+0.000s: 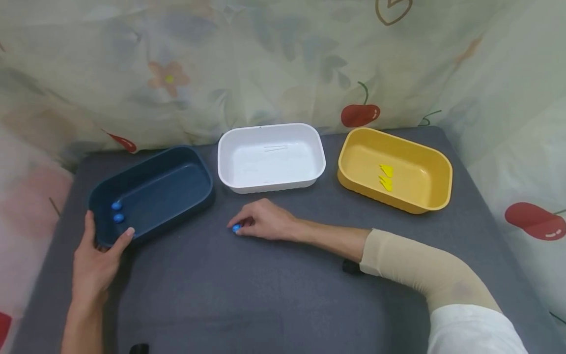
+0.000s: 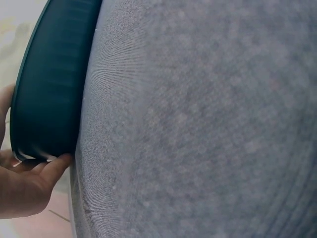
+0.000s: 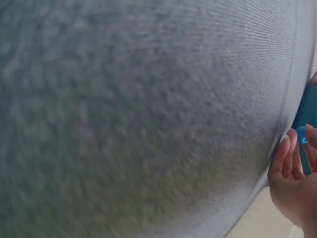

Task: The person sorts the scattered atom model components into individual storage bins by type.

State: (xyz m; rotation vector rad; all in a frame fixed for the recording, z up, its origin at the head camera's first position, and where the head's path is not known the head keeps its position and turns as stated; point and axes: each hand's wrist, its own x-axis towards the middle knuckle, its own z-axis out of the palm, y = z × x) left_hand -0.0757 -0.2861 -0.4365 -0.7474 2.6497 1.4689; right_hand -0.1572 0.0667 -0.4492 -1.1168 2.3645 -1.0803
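Note:
At the left, a dark blue basin (image 1: 165, 189) rests on the grey cloth with two small blue balls (image 1: 118, 218) lying inside its left end. My left hand (image 1: 96, 268) grips the basin's near left corner, thumb over the rim; in the left wrist view its fingers (image 2: 54, 168) reach under the corner. Between thumb and fingertips, my right hand (image 1: 269, 221) pinches another small blue ball (image 1: 236, 228), close over the cloth and right of the basin. The right wrist view shows that ball partly hidden by the fingers.
A white basin (image 1: 271, 184) holding two thin pale sticks (image 1: 276, 148) stands at the back middle. Right of it is a yellow basin (image 1: 424, 196) containing several small bright yellow pieces (image 1: 386, 177). Patterned fabric (image 1: 274, 64) hangs behind the grey-covered table (image 1: 309, 290).

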